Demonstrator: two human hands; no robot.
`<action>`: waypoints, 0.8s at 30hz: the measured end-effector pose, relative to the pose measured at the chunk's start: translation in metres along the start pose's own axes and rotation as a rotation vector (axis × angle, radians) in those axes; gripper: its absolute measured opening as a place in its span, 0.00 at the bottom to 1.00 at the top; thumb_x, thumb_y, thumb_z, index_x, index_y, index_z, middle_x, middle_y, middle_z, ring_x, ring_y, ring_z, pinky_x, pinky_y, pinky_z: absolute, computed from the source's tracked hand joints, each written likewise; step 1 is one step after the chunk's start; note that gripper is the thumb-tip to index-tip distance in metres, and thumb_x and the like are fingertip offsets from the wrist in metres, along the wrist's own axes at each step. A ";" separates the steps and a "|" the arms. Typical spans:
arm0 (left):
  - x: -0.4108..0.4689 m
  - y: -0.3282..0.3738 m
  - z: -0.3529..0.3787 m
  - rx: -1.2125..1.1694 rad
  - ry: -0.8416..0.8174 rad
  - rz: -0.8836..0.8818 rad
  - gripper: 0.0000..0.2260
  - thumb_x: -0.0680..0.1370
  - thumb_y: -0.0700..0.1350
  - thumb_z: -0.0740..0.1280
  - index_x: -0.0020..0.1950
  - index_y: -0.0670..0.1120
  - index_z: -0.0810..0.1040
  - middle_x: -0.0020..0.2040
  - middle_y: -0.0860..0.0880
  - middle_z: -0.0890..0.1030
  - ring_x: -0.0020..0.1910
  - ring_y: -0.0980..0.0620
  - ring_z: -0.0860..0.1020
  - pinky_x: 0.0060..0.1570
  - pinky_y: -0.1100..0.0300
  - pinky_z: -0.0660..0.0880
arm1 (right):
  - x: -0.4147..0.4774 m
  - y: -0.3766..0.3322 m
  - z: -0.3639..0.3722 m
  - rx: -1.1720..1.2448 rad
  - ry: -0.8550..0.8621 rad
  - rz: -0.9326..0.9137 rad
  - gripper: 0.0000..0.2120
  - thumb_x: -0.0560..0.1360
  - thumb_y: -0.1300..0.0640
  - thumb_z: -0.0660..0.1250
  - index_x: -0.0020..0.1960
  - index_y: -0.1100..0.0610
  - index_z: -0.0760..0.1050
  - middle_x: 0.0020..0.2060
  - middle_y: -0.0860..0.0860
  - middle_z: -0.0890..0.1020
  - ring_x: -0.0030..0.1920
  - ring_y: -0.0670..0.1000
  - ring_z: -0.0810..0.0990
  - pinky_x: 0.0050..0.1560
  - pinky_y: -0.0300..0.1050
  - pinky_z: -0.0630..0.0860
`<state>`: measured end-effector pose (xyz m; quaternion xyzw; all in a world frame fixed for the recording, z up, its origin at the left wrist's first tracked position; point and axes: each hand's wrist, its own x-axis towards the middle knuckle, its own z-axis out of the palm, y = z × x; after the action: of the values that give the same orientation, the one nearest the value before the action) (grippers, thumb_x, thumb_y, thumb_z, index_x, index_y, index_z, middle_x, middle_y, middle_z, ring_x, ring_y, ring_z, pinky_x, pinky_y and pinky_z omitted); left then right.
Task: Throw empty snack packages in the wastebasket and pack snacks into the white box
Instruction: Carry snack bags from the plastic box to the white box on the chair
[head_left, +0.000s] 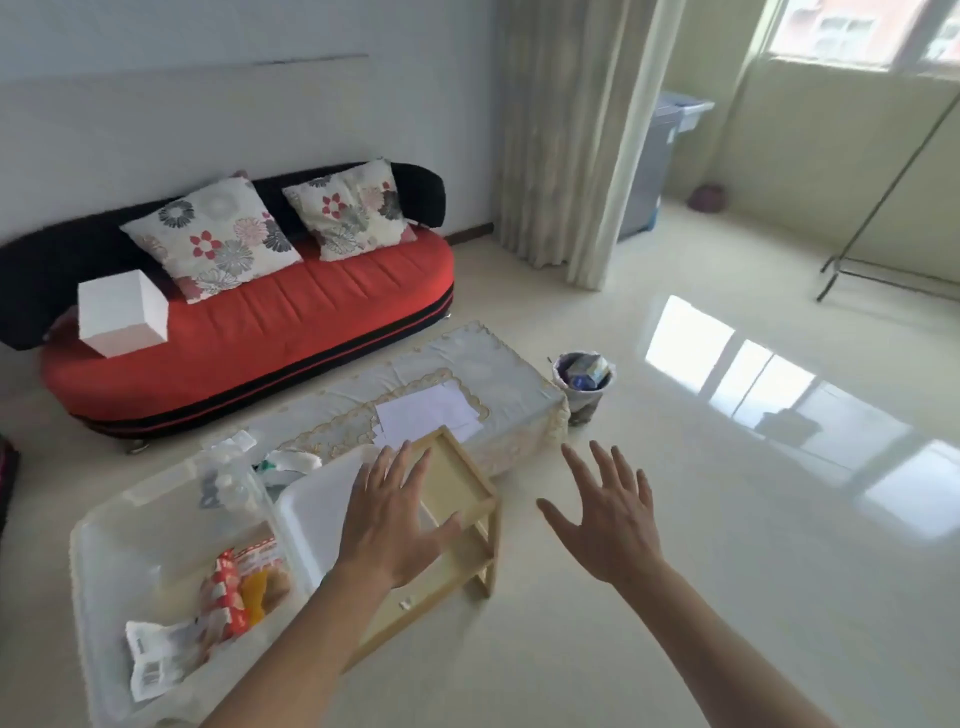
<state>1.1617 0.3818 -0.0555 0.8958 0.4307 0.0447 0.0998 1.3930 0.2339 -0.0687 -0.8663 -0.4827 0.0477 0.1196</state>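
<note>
Both released: left hand (395, 514) hides part of the white box (91, 566) (snacks (228, 587) blurred); right hand (608, 519) empty.

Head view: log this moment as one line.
left hand open, empty | right hand open, empty | snack packs in white plastic box | wastebasket beside table, packages inside

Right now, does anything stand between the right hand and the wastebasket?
Nothing visible does. Only floor shows between the right hand, which is open, and the wastebasket. The covered table ends just left of that path, beside the basket.
</note>
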 end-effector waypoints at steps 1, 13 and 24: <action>0.007 0.021 0.001 -0.006 0.002 0.034 0.44 0.72 0.74 0.48 0.84 0.55 0.48 0.84 0.49 0.47 0.83 0.47 0.44 0.81 0.47 0.43 | -0.007 0.021 -0.009 -0.004 0.020 0.035 0.41 0.72 0.24 0.45 0.81 0.41 0.51 0.81 0.52 0.56 0.81 0.57 0.49 0.79 0.62 0.50; 0.047 0.331 0.044 -0.035 -0.025 0.395 0.45 0.69 0.75 0.47 0.83 0.58 0.50 0.84 0.52 0.49 0.83 0.49 0.45 0.80 0.49 0.44 | -0.105 0.295 -0.108 -0.014 0.170 0.420 0.43 0.70 0.23 0.42 0.81 0.41 0.52 0.81 0.51 0.57 0.81 0.57 0.49 0.79 0.60 0.49; 0.034 0.598 0.081 -0.098 -0.107 0.727 0.41 0.74 0.73 0.54 0.83 0.58 0.48 0.84 0.52 0.51 0.83 0.49 0.47 0.81 0.49 0.45 | -0.210 0.484 -0.189 -0.019 0.224 0.732 0.40 0.73 0.25 0.51 0.80 0.43 0.55 0.77 0.51 0.62 0.79 0.55 0.55 0.77 0.58 0.54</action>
<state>1.6523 0.0331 -0.0049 0.9856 0.0758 0.0510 0.1423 1.7181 -0.2192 -0.0152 -0.9823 -0.1257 -0.0121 0.1384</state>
